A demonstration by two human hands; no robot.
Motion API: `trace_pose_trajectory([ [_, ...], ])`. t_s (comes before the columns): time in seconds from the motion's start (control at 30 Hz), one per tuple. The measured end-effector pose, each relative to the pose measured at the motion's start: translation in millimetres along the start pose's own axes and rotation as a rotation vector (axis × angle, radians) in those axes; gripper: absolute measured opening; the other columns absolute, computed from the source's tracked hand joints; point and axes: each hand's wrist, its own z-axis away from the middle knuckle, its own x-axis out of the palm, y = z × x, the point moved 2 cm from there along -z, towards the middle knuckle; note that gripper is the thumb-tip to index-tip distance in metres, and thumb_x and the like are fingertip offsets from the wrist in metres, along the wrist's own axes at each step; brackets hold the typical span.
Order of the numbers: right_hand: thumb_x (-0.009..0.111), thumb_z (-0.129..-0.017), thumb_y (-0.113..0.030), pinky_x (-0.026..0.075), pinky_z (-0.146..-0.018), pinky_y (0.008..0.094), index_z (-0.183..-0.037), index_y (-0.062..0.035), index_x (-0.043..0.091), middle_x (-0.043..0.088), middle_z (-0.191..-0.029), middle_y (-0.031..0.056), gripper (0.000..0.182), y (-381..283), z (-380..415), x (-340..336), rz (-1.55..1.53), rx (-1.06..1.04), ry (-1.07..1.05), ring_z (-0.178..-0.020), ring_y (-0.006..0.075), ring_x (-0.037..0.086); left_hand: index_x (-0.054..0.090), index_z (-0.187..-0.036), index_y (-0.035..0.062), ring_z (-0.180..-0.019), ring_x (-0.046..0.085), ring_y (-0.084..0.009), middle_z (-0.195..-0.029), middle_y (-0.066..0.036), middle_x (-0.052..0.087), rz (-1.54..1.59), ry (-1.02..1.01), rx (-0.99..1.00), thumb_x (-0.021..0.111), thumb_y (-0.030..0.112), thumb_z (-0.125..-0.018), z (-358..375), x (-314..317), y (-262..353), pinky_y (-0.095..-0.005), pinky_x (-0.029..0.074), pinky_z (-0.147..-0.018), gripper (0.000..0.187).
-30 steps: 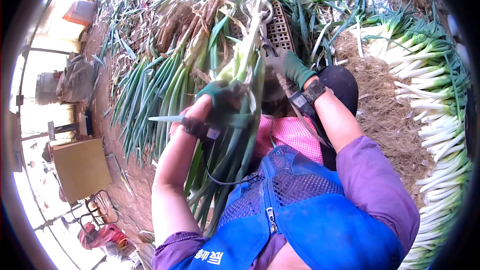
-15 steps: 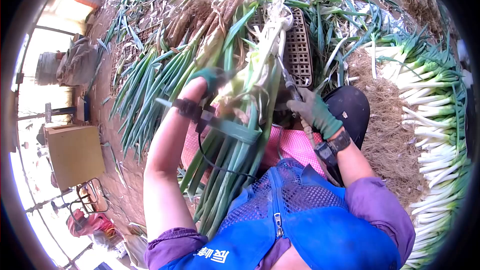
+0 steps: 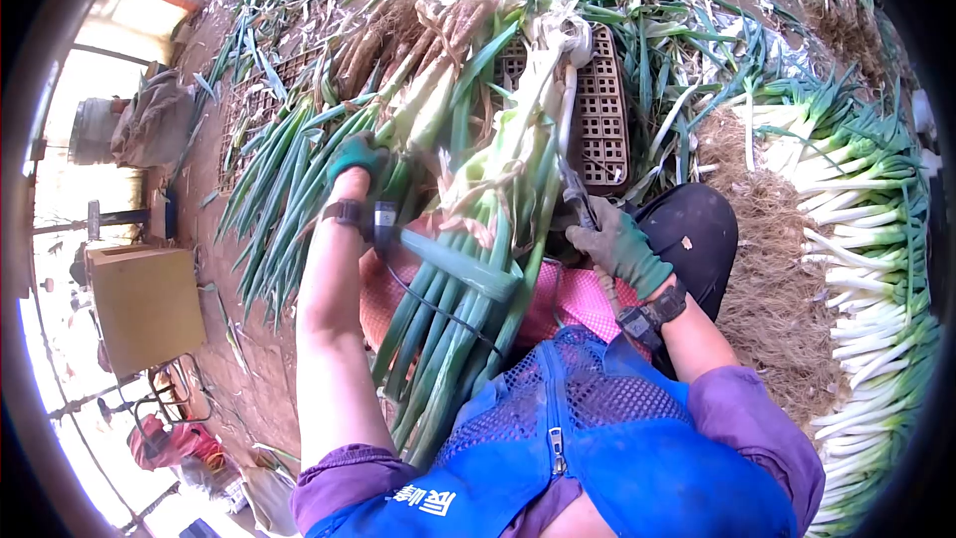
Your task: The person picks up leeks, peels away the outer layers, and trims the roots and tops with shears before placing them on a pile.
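Person in a smooth blue vest [image 3: 657, 448] w/ mesh panels & 1 zip, seen from above, among long green onions. Hands: 2, both in green-&-grey knit gloves, 1 dark strap w/ a small device on each wrist. L hand [image 3: 356, 156] has its fingers curled in among green leaves beside the bundle; can't tell if it grips any. R hand [image 3: 619, 242] is clenched around 1 slim tool [image 3: 575, 191], hard & metallic, tip angled up & away, just beside the bundle.

The onion bundle [image 3: 498, 209], 1, lies b/w the hands over pink checked cloth [image 3: 573, 294]: ragged, papery pale ends up top, smooth tubular leaves below, 1 broad flat leaf across them; too many overlapping stalks to count.

Beyond, 1 brown rigid plastic crate [image 3: 602, 110], a grid of square holes, partly hidden by the bundle. To the L, 1 heap of onions [image 3: 299, 154], leaves slick & pointed, w/ shaggy, earthy brown roots [image 3: 383, 40]. To the R, 1 long curved row of white stems [image 3: 866, 339], dozens, exact no. unclear, beside a wiry straw-coloured root mat [image 3: 772, 289]. Far L: 1 boxy tan carton [image 3: 147, 309], flat-sided.
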Motion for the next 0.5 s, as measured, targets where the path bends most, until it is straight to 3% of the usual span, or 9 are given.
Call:
trace_pose_trajectory([
  [0.07, 0.068, -0.08, -0.031, 0.051, -0.073, 0.0348, -0.112, 0.0005, 0.059, 0.061, -0.08, 0.0103, 0.046, -3, 3, -4, -0.018, 0.0, 0.0, -0.074, 0.0209, 0.06, 0.07, -0.111, 0.0072, -0.088, 0.066, -0.022, -0.101, -0.012, 0.071, 0.355, 0.01, -0.051, 0.072, 0.029, -0.076, -21, 12, -41, -0.035, 0.052, -0.079, 0.042],
  [0.17, 0.068, -0.08, -0.031, 0.051, -0.071, 0.0348, -0.107, 0.0005, 0.06, 0.06, -0.077, 0.0089, 0.042, 1, 6, -10, -0.03, 0.037, -0.032, -0.071, 0.0204, 0.059, 0.065, -0.118, 0.0031, -0.073, 0.058, -0.0121, -0.089, -0.002, 0.067, 0.612, -0.126, 0.015, 0.068, 0.026, -0.086, 19, -79, 4, -0.0276, 0.048, -0.067, 0.04],
  [0.2, 0.068, -0.08, -0.031, 0.051, -0.07, 0.0347, -0.105, 0.0003, 0.06, 0.059, -0.076, 0.0082, 0.041, 8, 5, -10, -0.063, 0.041, -0.049, -0.071, 0.02, 0.059, 0.064, -0.119, 0.0027, -0.071, 0.057, -0.0112, -0.085, 0.0, 0.065, 0.711, -0.245, -0.071, 0.067, 0.027, -0.089, 26, -100, 14, -0.0268, 0.047, -0.064, 0.039],
  [0.27, 0.067, -0.082, -0.028, 0.05, -0.067, 0.0317, -0.105, 0.0008, 0.06, 0.059, -0.076, 0.0053, 0.037, 4, 7, -12, -0.173, 0.059, -0.09, -0.069, 0.0164, 0.058, 0.065, -0.113, 0.0033, -0.069, 0.056, -0.0098, -0.082, 0.001, 0.064, 0.691, -0.388, -0.079, 0.068, 0.028, -0.089, 48, -144, 52, -0.0268, 0.047, -0.062, 0.035],
  [0.37, 0.066, -0.085, -0.024, 0.048, -0.06, 0.0261, -0.11, 0.0001, 0.062, 0.058, -0.079, 0.0005, 0.035, -30, 24, -22, -0.425, 0.041, -0.175, -0.066, 0.01, 0.056, 0.066, -0.108, 0.0021, -0.065, 0.057, -0.0107, -0.078, -0.002, 0.064, 0.495, -0.509, 0.032, 0.066, 0.03, -0.09, 71, -144, 96, -0.0294, 0.047, -0.058, 0.033],
  [0.47, 0.068, -0.084, -0.027, 0.048, -0.064, 0.0265, -0.117, 0.0004, 0.06, 0.057, -0.081, 0.0003, 0.044, -41, 51, -12, -0.166, -0.076, -0.14, -0.07, 0.0106, 0.055, 0.065, -0.103, 0.0013, -0.065, 0.059, -0.0141, -0.075, -0.006, 0.064, 0.453, -0.63, -0.025, 0.065, 0.031, -0.09, 90, -106, 131, -0.0307, 0.049, -0.061, 0.032],
  [0.5, 0.069, -0.082, -0.028, 0.047, -0.07, 0.027, -0.126, 0.0007, 0.056, 0.055, -0.083, 0.0012, 0.054, -50, 64, -6, -0.174, -0.164, -0.163, -0.076, 0.0116, 0.054, 0.065, -0.104, 0.0016, -0.068, 0.061, -0.0163, -0.079, -0.008, 0.065, 0.373, -0.597, 0.2, 0.065, 0.031, -0.09, 81, -70, 122, -0.0314, 0.05, -0.064, 0.033],
])
